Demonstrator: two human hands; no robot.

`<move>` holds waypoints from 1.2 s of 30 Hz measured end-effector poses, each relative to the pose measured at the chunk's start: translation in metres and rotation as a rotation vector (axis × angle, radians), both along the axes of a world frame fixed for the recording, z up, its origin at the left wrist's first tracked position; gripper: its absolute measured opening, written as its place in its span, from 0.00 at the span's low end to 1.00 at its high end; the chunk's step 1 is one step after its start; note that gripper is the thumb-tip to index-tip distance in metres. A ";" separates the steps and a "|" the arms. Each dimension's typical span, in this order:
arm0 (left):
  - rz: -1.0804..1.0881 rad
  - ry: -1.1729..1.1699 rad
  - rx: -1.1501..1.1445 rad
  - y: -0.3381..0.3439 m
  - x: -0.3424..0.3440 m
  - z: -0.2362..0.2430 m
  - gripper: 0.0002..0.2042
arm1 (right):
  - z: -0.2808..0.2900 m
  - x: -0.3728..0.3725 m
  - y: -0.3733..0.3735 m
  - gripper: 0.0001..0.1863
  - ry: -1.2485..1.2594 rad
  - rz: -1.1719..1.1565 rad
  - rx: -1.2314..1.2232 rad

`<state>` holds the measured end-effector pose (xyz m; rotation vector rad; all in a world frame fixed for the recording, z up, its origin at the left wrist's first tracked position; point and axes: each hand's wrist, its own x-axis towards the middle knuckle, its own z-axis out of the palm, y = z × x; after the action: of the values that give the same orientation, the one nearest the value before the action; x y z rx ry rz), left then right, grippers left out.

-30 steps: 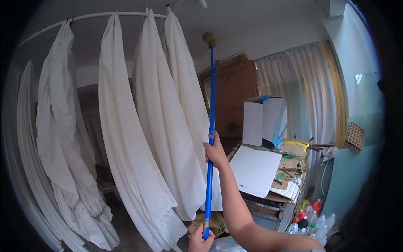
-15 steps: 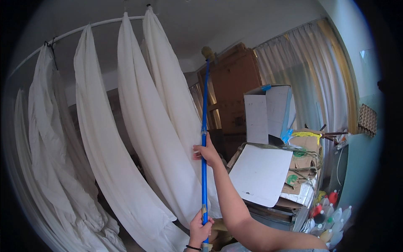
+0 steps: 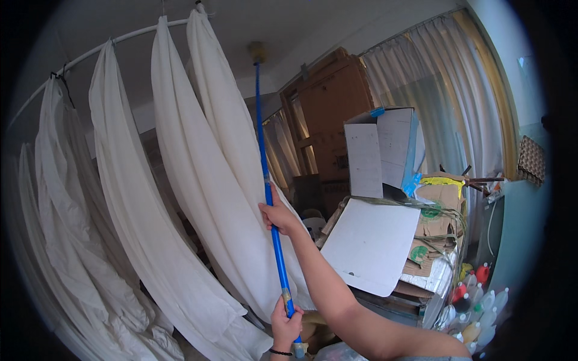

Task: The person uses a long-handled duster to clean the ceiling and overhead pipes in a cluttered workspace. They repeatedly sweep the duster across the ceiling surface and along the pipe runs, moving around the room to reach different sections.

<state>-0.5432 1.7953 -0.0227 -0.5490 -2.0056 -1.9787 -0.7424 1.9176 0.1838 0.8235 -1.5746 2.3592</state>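
Note:
A long blue pole [image 3: 277, 249] rises from the lower middle toward the ceiling. On its far tip sits a blurred yellowish-brown head [image 3: 257, 53], too indistinct to name. My left hand [image 3: 286, 325], a black band at its wrist, is closed around the pole near its lower end, just below a taped joint. Higher up, my right hand [image 3: 280, 213] wraps the pole with its thumb pointing upward. Left of the pole hang long white cloths [image 3: 223, 156], gathered at the top along a pale curved rail [image 3: 126, 36]. The pole's upper part passes close by the nearest cloth.
To the right are a white board [image 3: 373, 246], an opened carton [image 3: 364, 159] and tied cardboard [image 3: 436, 198]. Several plastic bottles [image 3: 484, 313] are bunched low on the right. Behind stand a tall brown cardboard panel [image 3: 334, 102] and a curtained window [image 3: 433, 72].
The pole's top has swung left, so the pole now tilts leftward. My right hand has moved left with it and closed around it. My left hand stays low on the pole.

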 end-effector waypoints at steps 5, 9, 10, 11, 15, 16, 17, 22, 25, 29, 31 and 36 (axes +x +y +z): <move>-0.046 -0.048 0.065 0.003 0.004 0.008 0.33 | 0.016 0.000 -0.017 0.48 -0.010 -0.059 0.137; -0.046 -0.064 0.072 -0.001 0.007 0.015 0.32 | 0.016 0.000 -0.029 0.48 0.008 -0.102 0.158; -0.052 -0.074 0.084 -0.003 0.008 0.016 0.32 | 0.016 -0.002 -0.035 0.48 0.030 -0.103 0.167; -0.056 -0.085 0.101 -0.004 0.008 0.017 0.31 | 0.016 -0.003 -0.041 0.48 0.046 -0.104 0.172; -0.022 -0.023 0.083 -0.020 0.001 0.022 0.31 | 0.013 -0.010 -0.058 0.50 0.068 -0.055 0.113; -0.030 -0.056 0.092 -0.023 0.000 0.021 0.31 | 0.010 -0.011 -0.061 0.49 0.085 -0.037 0.110; -0.049 -0.052 0.109 -0.026 -0.002 0.022 0.32 | 0.006 -0.011 -0.063 0.49 0.081 -0.024 0.101; -0.062 -0.066 0.041 -0.029 -0.005 0.024 0.32 | -0.013 -0.017 -0.054 0.49 0.044 -0.043 0.019; -0.017 -0.103 -0.008 -0.028 -0.001 0.018 0.32 | -0.021 -0.020 -0.040 0.47 -0.001 0.001 -0.039; 0.068 -0.076 -0.125 -0.039 0.009 -0.007 0.31 | -0.038 -0.011 -0.029 0.41 -0.109 0.189 -0.139; 0.151 -0.005 -0.193 -0.053 0.022 -0.029 0.31 | -0.043 -0.004 -0.028 0.38 -0.161 0.201 -0.165; 0.500 0.161 -0.556 -0.071 0.071 -0.095 0.26 | -0.037 -0.014 -0.023 0.14 -0.124 0.095 -0.215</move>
<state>-0.4722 1.7243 -0.1177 -0.2585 -2.2972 -1.0592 -0.7561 1.8945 0.1468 0.7332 -1.3177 2.6364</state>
